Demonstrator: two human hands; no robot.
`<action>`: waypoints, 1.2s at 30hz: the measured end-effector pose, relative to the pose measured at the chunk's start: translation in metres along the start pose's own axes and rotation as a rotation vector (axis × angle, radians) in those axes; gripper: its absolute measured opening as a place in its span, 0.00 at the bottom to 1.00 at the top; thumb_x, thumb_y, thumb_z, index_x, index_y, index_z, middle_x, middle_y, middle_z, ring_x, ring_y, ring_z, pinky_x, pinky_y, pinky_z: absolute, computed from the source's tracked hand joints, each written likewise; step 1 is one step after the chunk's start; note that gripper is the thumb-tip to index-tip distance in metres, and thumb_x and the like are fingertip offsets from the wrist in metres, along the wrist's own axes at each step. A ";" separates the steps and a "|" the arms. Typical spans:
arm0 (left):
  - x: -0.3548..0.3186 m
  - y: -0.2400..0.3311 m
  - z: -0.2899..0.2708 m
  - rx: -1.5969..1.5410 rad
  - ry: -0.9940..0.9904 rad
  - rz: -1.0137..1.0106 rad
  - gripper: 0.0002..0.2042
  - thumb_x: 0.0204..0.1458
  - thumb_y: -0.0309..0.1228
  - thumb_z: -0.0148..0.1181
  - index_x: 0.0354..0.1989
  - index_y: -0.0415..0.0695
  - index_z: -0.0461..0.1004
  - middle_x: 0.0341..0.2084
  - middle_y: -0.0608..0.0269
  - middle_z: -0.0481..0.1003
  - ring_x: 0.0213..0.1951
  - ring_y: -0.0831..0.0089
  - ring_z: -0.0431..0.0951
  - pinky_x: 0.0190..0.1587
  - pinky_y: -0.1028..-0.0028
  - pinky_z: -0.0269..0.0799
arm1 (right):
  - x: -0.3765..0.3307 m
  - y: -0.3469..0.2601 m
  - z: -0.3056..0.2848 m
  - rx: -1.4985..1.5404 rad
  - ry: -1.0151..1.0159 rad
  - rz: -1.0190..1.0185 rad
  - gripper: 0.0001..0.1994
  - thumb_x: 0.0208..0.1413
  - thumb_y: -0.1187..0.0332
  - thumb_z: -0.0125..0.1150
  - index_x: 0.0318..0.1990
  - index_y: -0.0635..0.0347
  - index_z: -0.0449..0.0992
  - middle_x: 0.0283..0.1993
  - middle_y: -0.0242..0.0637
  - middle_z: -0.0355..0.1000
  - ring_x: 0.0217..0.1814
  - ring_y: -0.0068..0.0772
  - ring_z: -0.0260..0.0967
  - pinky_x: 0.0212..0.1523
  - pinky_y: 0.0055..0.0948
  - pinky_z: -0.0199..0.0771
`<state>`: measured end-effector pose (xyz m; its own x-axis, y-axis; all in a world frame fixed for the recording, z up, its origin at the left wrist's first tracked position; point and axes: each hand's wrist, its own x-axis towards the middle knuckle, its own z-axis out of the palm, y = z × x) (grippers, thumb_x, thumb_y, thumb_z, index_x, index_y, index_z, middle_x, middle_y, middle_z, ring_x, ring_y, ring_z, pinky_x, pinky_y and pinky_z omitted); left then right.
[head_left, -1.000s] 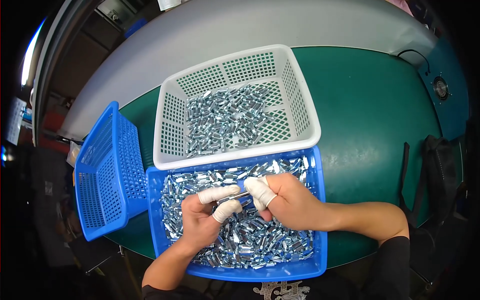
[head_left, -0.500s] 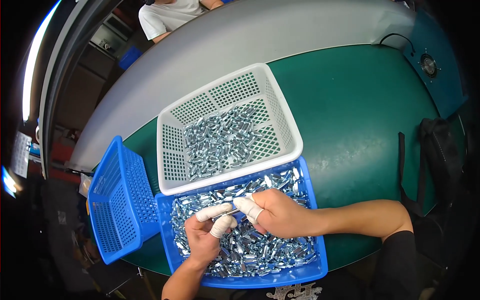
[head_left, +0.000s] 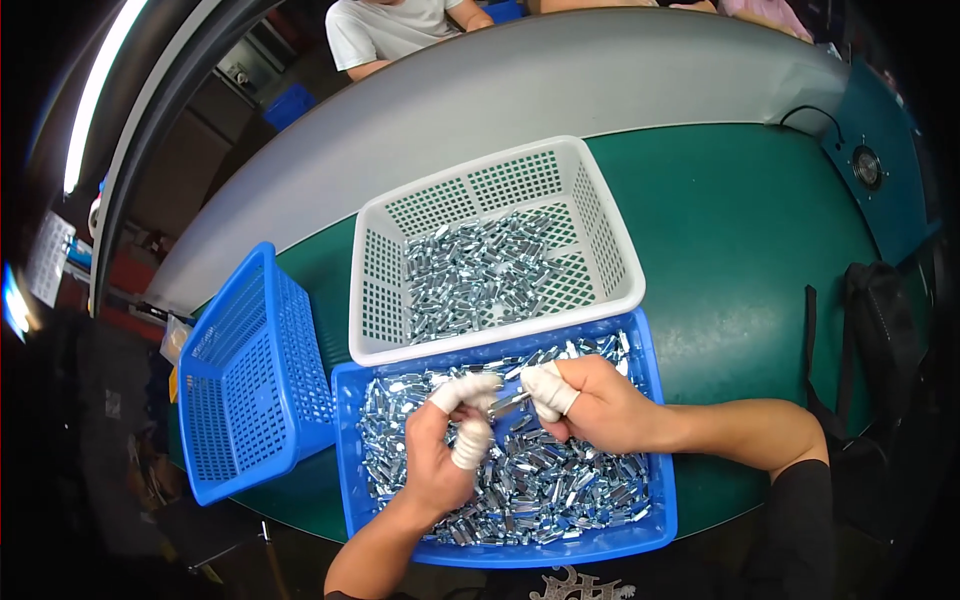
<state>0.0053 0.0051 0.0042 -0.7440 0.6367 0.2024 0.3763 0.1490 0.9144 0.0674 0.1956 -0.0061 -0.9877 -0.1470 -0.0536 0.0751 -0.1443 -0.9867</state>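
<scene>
My left hand (head_left: 445,450) and my right hand (head_left: 600,408) meet above a blue basket (head_left: 345,440) full of small shiny metal parts (head_left: 560,490). White coverings wrap the thumbs and forefingers. One slim silvery metal part (head_left: 509,404) lies slantwise between the hands. My right thumb and forefinger pinch its far end. Its near end sits among the curled fingers of my left hand, whose thumb and forefinger tips are apart and slightly blurred. Whatever else lies in the left palm is hidden. Behind, a white basket (head_left: 500,345) holds a looser heap of similar silvery parts (head_left: 475,275).
An upright-tilted blue basket (head_left: 300,350) stands at the left. A black bag with a strap (head_left: 875,330) lies at the right, near a teal box with a fan (head_left: 868,167). Beyond the green table (head_left: 710,230) rises a grey partition (head_left: 400,120), with people behind it.
The view has shifted, so the baskets appear farther right. My hands have drawn slightly apart, the left forefinger and thumb have spread, and more of the metal part between them shows.
</scene>
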 end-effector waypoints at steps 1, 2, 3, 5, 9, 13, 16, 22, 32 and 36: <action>-0.003 -0.002 -0.006 -0.067 -0.056 -0.097 0.19 0.55 0.42 0.55 0.42 0.34 0.72 0.24 0.60 0.75 0.26 0.76 0.73 0.30 0.77 0.68 | 0.000 -0.002 0.000 -0.022 0.025 -0.002 0.19 0.63 0.62 0.44 0.20 0.61 0.67 0.15 0.28 0.63 0.17 0.17 0.57 0.19 0.22 0.58; -0.006 -0.003 -0.002 -0.185 -0.012 -0.203 0.14 0.58 0.36 0.51 0.33 0.35 0.75 0.18 0.63 0.73 0.23 0.79 0.72 0.27 0.79 0.67 | -0.001 -0.006 0.001 -0.075 0.023 0.006 0.19 0.63 0.62 0.44 0.20 0.62 0.67 0.15 0.28 0.63 0.17 0.17 0.57 0.19 0.23 0.58; -0.007 -0.001 -0.001 -0.191 0.003 -0.199 0.14 0.58 0.36 0.51 0.33 0.35 0.75 0.18 0.63 0.73 0.23 0.79 0.72 0.27 0.79 0.67 | -0.001 -0.008 0.003 -0.086 0.012 0.007 0.19 0.63 0.62 0.44 0.20 0.62 0.67 0.15 0.28 0.63 0.17 0.17 0.57 0.19 0.23 0.58; -0.006 0.008 0.001 -0.091 -0.117 -0.213 0.12 0.58 0.32 0.52 0.30 0.36 0.75 0.17 0.64 0.73 0.22 0.80 0.72 0.26 0.79 0.67 | -0.001 -0.009 0.007 -0.147 0.048 -0.103 0.19 0.63 0.62 0.45 0.21 0.62 0.67 0.15 0.28 0.63 0.17 0.17 0.57 0.19 0.23 0.58; 0.000 0.009 -0.001 -0.061 -0.069 -0.022 0.10 0.57 0.28 0.53 0.28 0.35 0.75 0.22 0.63 0.73 0.24 0.80 0.70 0.27 0.80 0.65 | -0.002 -0.006 0.008 -0.156 0.037 -0.025 0.22 0.64 0.60 0.44 0.18 0.63 0.67 0.13 0.28 0.62 0.16 0.17 0.57 0.18 0.23 0.58; 0.006 0.014 0.001 0.174 -0.060 0.035 0.05 0.47 0.22 0.62 0.32 0.35 0.77 0.24 0.64 0.72 0.25 0.79 0.70 0.27 0.80 0.64 | -0.001 -0.007 0.002 -0.102 0.028 0.024 0.23 0.64 0.60 0.44 0.17 0.62 0.67 0.13 0.28 0.62 0.16 0.16 0.57 0.18 0.22 0.57; 0.007 0.008 0.001 0.217 -0.054 0.101 0.09 0.43 0.20 0.64 0.34 0.35 0.77 0.25 0.64 0.72 0.25 0.79 0.69 0.26 0.80 0.64 | -0.002 -0.007 0.000 -0.052 0.032 0.067 0.22 0.63 0.59 0.45 0.17 0.61 0.67 0.13 0.28 0.62 0.16 0.15 0.56 0.18 0.22 0.56; 0.016 0.004 -0.018 0.297 0.137 0.034 0.08 0.43 0.21 0.64 0.34 0.38 0.80 0.16 0.67 0.71 0.21 0.81 0.67 0.26 0.80 0.63 | 0.000 -0.009 -0.001 0.065 0.223 0.002 0.22 0.64 0.57 0.44 0.17 0.57 0.63 0.14 0.27 0.60 0.16 0.15 0.53 0.18 0.20 0.53; 0.026 -0.005 -0.016 0.067 0.339 0.050 0.16 0.49 0.22 0.60 0.48 0.38 0.70 0.33 0.64 0.74 0.29 0.83 0.70 0.28 0.82 0.68 | -0.001 -0.007 -0.001 0.036 0.206 -0.068 0.22 0.64 0.56 0.41 0.18 0.55 0.62 0.13 0.28 0.59 0.13 0.15 0.50 0.14 0.19 0.49; 0.011 -0.011 -0.005 0.641 -0.129 0.085 0.09 0.43 0.30 0.66 0.33 0.41 0.78 0.20 0.61 0.74 0.23 0.67 0.73 0.28 0.70 0.69 | 0.000 -0.008 0.001 0.042 0.202 -0.074 0.22 0.64 0.56 0.41 0.19 0.55 0.62 0.13 0.28 0.60 0.13 0.14 0.50 0.14 0.19 0.49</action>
<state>-0.0094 0.0062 -0.0016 -0.6406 0.7454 0.1846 0.7144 0.4904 0.4991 0.0667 0.1957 0.0020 -0.9978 0.0644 -0.0148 0.0024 -0.1883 -0.9821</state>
